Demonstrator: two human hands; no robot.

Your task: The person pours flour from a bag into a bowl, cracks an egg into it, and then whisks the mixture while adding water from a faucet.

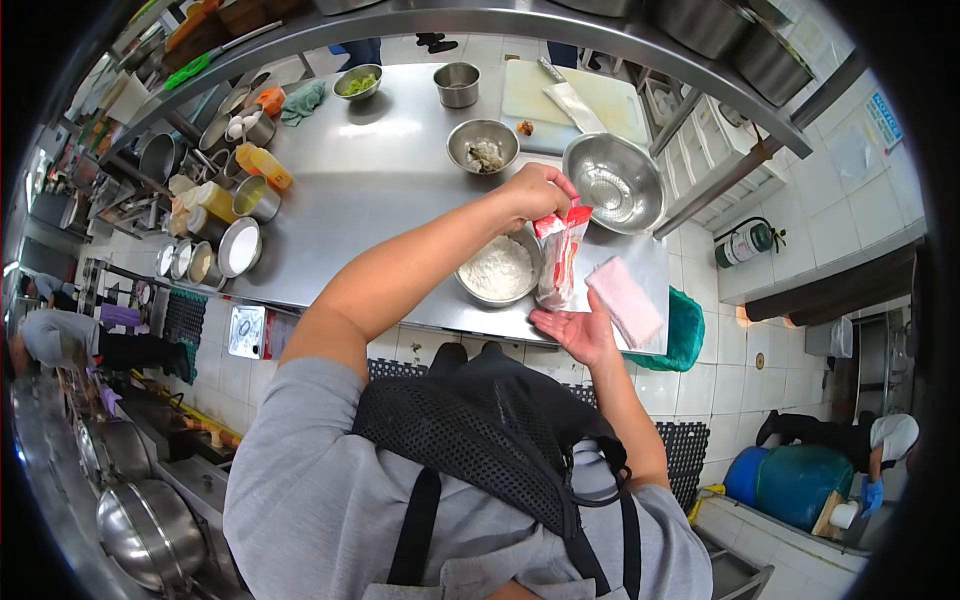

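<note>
My left hand [540,195] is closed on the top of a red-and-clear plastic bag [562,262], which stands or hangs upright at the table's near side. Its lower part looks pale; the contents are hard to make out. My right hand [578,330] lies palm up with fingers spread, just beside the bag's bottom. Left of the bag, a steel bowl [462,280] holds white powder [497,268] that looks like flour. A pink cloth [625,300] lies right of my right hand.
Behind the bag are a large steel bowl [612,185], a bowl with grey pieces [483,155] and a cutting board [530,95] with a cleaver [574,105]. Sauce bottles [264,166] and powder containers [240,247] line the left. An overhead shelf [480,18] spans the back.
</note>
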